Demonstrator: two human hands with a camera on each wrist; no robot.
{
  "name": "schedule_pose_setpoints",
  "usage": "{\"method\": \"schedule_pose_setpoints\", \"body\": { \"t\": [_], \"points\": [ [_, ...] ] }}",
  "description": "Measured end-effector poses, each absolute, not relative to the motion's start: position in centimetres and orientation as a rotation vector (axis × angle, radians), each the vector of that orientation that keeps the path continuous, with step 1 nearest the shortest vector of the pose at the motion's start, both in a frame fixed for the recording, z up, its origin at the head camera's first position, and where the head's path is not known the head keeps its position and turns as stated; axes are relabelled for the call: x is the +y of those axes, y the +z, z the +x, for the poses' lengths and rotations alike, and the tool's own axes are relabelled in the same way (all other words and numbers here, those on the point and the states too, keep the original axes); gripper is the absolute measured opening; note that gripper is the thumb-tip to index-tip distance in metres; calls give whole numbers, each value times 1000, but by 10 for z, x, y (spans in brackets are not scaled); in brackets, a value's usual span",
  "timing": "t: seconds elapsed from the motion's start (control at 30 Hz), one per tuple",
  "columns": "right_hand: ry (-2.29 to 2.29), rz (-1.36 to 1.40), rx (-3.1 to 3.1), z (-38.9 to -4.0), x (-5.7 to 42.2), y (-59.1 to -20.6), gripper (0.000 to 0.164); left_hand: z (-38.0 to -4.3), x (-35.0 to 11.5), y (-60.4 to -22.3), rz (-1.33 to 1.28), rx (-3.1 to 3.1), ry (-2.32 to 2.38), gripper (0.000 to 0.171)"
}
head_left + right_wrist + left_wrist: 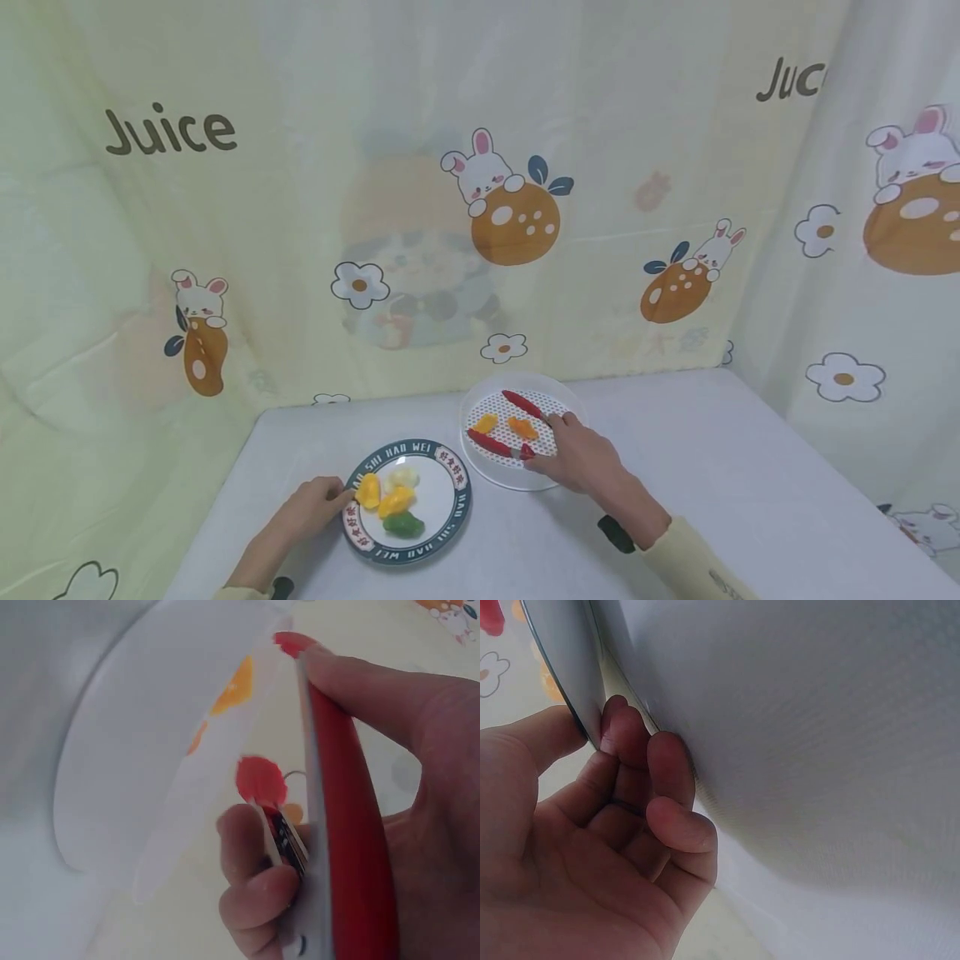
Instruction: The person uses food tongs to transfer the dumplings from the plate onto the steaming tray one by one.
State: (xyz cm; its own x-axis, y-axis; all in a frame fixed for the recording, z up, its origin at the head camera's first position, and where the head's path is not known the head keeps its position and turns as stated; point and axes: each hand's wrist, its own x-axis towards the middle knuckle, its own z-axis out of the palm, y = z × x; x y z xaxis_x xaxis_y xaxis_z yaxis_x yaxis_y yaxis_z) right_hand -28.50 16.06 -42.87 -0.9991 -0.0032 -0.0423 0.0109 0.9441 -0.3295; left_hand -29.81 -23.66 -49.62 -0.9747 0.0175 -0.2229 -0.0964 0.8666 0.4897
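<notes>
My left hand [311,507] pinches the rim of a round plate [450,521] with a dark patterned border. In the left wrist view the thumb lies on one face of the plate, the fingertips against the other. Two yellow pieces [397,502], a pale piece [403,477] and a green piece [403,524] lie on the plate. My right hand [581,457] grips red-ended tongs [491,442], whose arms stand spread apart over a round white basket [495,476]. Inside are a yellow piece [486,423] and an orange piece [522,428], with nothing visibly clamped by the tongs.
The basket stands at the back of the white table [675,467], right of the plate. A printed curtain [300,208] with rabbits and fruit hangs close behind the table and along its sides.
</notes>
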Motion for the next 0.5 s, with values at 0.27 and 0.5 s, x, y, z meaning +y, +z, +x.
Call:
{"method": "schedule_pose_setpoints", "body": {
  "t": [0.27, 0.5],
  "points": [
    [-642, -67, 3006, -258, 145, -435, 94, -296, -235, -493, -76, 2807, 777, 21],
    [-702, -196, 2941, -241, 126, -447, 94, -295, -235, -493, -56, 2815, 768, 21]
  ]
}}
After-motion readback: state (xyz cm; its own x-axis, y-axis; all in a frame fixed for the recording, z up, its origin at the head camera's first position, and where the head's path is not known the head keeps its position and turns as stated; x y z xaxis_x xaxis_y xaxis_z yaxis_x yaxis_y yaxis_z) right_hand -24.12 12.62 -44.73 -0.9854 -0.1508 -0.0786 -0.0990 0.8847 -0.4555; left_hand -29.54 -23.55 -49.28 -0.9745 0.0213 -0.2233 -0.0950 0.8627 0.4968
